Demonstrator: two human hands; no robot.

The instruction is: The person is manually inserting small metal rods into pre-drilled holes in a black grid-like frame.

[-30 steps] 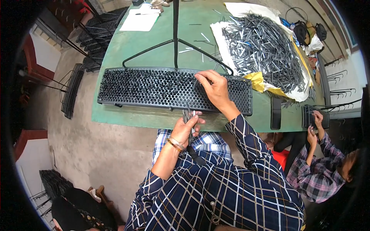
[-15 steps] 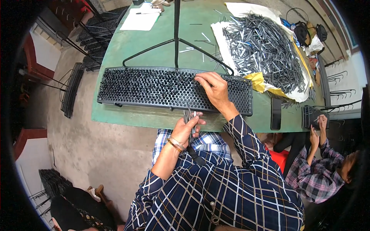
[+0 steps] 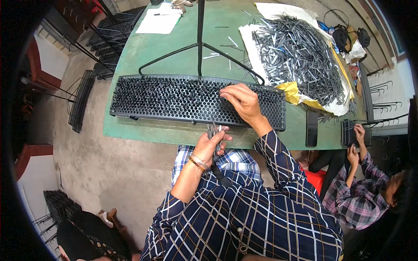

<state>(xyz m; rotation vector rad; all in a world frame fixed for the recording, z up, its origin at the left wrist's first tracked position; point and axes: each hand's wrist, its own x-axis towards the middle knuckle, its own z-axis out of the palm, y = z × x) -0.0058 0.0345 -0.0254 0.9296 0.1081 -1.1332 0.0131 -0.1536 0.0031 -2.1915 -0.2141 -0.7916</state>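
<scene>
A long black perforated tray point(image 3: 174, 96) lies across the near side of the table, its left and middle holes filled with upright dark strips. Over its right half is my right hand point(image 3: 244, 101), thumb and fingertips pinched together at the holes; whatever sits in the pinch is too small to make out. Just off the tray's front edge, my left hand point(image 3: 210, 143) is closed round a bundle of thin dark and silvery strips point(image 3: 213, 130), their ends poking up past the fingers. A black metal frame point(image 3: 199, 48) with splayed legs rises from the tray's back edge.
A white and yellow sack point(image 3: 291, 92) bears a big heap of similar strips point(image 3: 300, 56) at the back right. A dark flat phone-like object point(image 3: 311, 128) lies near the right edge. Beyond it, a co-worker's hands point(image 3: 358, 141) handle a smaller black tray. Paper point(image 3: 159, 21) lies back left.
My hands stay almost in place, the right still pinching at the tray. At the right, the co-worker's hands have moved apart, one now over the smaller tray.
</scene>
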